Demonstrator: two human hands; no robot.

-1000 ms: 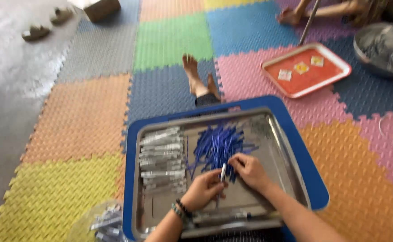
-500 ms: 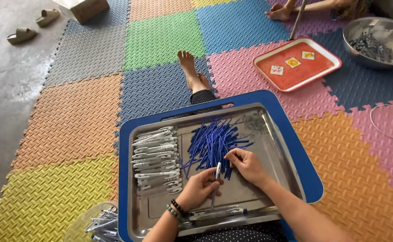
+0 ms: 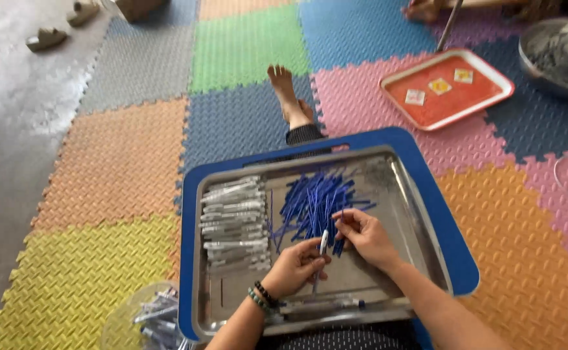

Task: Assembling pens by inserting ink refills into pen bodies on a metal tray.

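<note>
Step in hand: pen assembly, by the look of it. Your left hand [image 3: 297,266] pinches a pen barrel [image 3: 323,245] upright at tray centre; your right hand [image 3: 365,236] pinches a blue refill from the refill pile [image 3: 316,202] at 12 o'clock. Next move likely calls for aligning refill tip to barrel mouth. Finished pens [image 3: 232,223] crowd 9 o'clock; the steel tray [image 3: 407,214] lies barer toward its 3 o'clock rim.
</note>
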